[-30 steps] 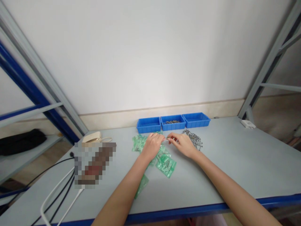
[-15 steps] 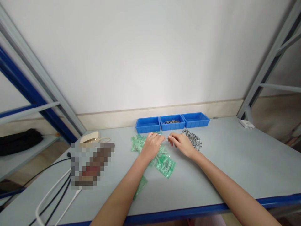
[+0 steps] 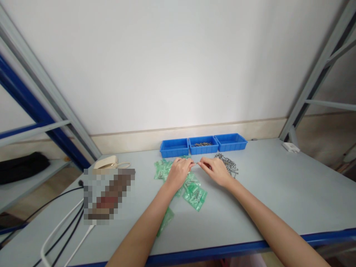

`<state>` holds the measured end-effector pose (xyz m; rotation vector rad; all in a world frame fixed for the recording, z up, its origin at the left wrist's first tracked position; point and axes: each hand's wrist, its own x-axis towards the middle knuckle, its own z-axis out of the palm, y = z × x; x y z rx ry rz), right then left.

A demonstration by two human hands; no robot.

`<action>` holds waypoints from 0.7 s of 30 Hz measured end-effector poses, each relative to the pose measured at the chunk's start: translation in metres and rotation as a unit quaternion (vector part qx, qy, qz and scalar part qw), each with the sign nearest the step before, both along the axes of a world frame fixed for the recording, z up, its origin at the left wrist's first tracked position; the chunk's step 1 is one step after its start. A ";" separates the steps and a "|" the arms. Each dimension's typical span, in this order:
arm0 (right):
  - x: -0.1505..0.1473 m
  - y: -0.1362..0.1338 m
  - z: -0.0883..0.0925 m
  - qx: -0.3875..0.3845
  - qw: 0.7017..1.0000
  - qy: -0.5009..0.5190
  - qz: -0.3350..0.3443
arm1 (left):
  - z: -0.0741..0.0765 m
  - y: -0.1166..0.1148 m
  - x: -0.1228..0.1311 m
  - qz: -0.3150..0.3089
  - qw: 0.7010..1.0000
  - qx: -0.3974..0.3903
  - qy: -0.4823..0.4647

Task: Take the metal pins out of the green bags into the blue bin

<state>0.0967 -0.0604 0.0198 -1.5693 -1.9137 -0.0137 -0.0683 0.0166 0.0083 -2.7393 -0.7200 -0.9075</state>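
My left hand (image 3: 179,171) and my right hand (image 3: 215,170) meet above the table, closed in pinches. Between their fingertips runs a thin metal piece that looks like a screw (image 3: 196,163), with both ends covered by the fingers. Under and around my left hand lie green plastic bags (image 3: 164,168), several with small metal parts inside. One filled green bag (image 3: 195,196) lies just in front, and a flat green bag (image 3: 166,221) is partly behind my left forearm. Beside my right hand is a pile of loose screws (image 3: 229,165).
Three blue bins stand in a row at the back: a left bin (image 3: 174,152), a middle bin (image 3: 203,149) holding screws, and a right bin (image 3: 231,146). A cream case (image 3: 107,162), a pixelated patch and cables (image 3: 59,222) occupy the left. A white adapter (image 3: 291,147) sits far right.
My fingertips have come slightly closer together, and the right fingers have tightened into a pinch on the thin piece. The bags, bins and screw pile have not moved.
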 end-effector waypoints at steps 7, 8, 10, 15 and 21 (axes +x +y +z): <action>-0.001 0.003 0.000 -0.015 0.986 0.154 0.063 | 0.001 -0.001 -0.002 -0.025 0.999 0.026 -0.020; 0.000 0.004 -0.001 -0.019 0.982 0.176 0.068 | 0.001 -0.001 -0.002 -0.026 0.999 0.025 -0.015; 0.001 0.005 -0.002 -0.021 0.974 0.214 0.076 | 0.001 -0.001 -0.002 -0.024 1.000 0.018 -0.005; 0.004 0.006 -0.002 -0.028 0.975 0.204 0.088 | 0.000 -0.001 -0.002 -0.018 1.000 0.002 0.013; 0.002 0.003 0.001 -0.018 0.986 0.154 0.068 | 0.002 -0.003 -0.002 -0.033 0.999 0.000 0.025</action>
